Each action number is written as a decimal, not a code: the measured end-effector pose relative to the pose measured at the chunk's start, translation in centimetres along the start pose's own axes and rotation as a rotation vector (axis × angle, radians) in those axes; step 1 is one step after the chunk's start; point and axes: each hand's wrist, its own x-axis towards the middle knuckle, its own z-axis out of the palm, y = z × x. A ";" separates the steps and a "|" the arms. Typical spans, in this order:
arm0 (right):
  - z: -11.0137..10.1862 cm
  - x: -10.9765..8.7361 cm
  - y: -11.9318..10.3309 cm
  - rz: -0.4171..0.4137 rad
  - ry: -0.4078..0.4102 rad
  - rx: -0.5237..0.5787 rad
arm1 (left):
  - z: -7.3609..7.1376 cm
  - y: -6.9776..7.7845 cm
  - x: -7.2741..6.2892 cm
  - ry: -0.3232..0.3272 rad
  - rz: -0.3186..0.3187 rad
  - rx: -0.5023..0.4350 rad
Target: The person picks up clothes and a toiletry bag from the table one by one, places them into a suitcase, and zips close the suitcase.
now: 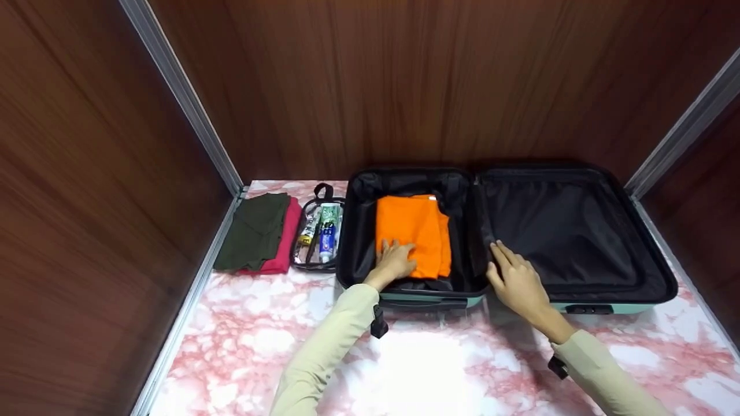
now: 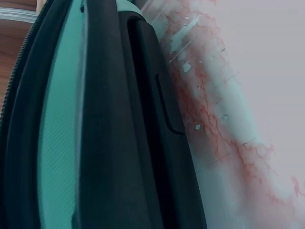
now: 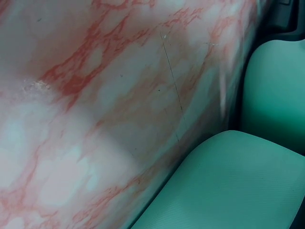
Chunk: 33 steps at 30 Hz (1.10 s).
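An open green suitcase point(image 1: 627, 308) with black lining lies flat, its two halves side by side. In its left half sits a folded orange garment point(image 1: 413, 222). My left hand point(image 1: 395, 260) rests on the lower left part of that cloth with its fingers spread. Over the inner front corner of the right half, near the hinge, my right hand point(image 1: 517, 283) lies with fingers extended and nothing in its grasp. Neither hand appears in the wrist views; the left one shows the suitcase's black handle point(image 2: 171, 119), the right one its green shell point(image 3: 233, 181).
Left of the suitcase lies a clear toiletry pouch point(image 1: 297, 254) with black trim, holding a toothpaste tube point(image 1: 327, 240) and other tubes. Beside it are folded dark green point(image 1: 251, 231) and red clothes point(image 1: 287, 245). Wooden panels point(image 1: 404, 86) enclose the marbled tabletop point(image 1: 248, 341).
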 end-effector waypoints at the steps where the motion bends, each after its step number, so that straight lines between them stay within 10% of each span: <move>1: 0.0 0.0 0.0 -0.001 0.001 0.000 | -0.1 -0.1 0.0 0.017 0.010 -0.003; 33: -0.1 0.0 -0.2 0.001 -0.006 0.004 | -3.8 -0.9 1.2 0.252 0.013 -0.218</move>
